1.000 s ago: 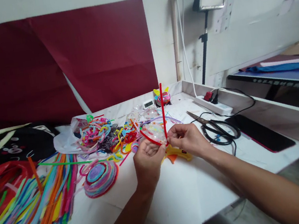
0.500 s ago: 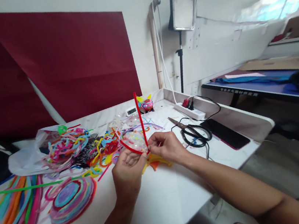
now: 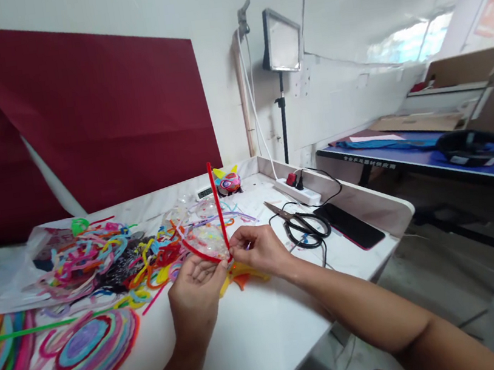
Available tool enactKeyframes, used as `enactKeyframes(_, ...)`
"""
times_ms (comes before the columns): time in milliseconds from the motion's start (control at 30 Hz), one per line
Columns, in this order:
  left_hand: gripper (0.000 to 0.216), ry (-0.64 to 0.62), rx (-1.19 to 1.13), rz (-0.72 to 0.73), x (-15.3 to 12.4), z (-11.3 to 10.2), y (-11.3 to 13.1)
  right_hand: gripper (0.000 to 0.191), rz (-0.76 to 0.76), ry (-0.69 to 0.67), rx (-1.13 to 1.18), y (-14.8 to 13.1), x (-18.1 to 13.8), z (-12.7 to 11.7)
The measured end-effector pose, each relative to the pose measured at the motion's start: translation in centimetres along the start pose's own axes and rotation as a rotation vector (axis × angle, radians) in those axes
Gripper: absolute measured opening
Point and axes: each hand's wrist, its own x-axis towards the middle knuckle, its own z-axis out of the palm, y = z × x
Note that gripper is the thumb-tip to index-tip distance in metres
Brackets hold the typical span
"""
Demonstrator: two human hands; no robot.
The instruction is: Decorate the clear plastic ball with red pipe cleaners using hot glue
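Note:
A red pipe cleaner [image 3: 218, 207] runs along the lower edge of a clear, rounded plastic piece [image 3: 206, 238], and one end stands straight up. My left hand [image 3: 198, 293] is closed on the pipe cleaner and the edge of the clear piece from below. With thumb and forefinger together, my right hand [image 3: 260, 250] pinches the red pipe cleaner at its bend, where the upright part starts. The exact spot between those fingertips is hidden. Just under both hands lies a yellow and orange fuzzy piece [image 3: 253, 275], partly covered.
Black-handled scissors [image 3: 300, 221] and a phone [image 3: 349, 226] lie right of my hands, with a power strip [image 3: 298, 190] behind. Tangled pipe cleaners [image 3: 96, 255] and a coiled multicoloured disc [image 3: 93, 353] are at left. A colourful fuzzy figure [image 3: 228, 181] sits at the back.
My view has swung a little to the right, so the table's contents appear further left and slightly lower. Both hands keep their hold on the red pipe cleaner; its shape looks nearly the same.

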Motion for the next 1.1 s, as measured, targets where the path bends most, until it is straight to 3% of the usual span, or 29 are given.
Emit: enactKeyframes(1100, 0.025, -0.028, -0.046, 0.004, -0.77, 0.28, 0.24, 0.007, 0.024, -0.019, -0.026, 0.62, -0.49, 0.15)
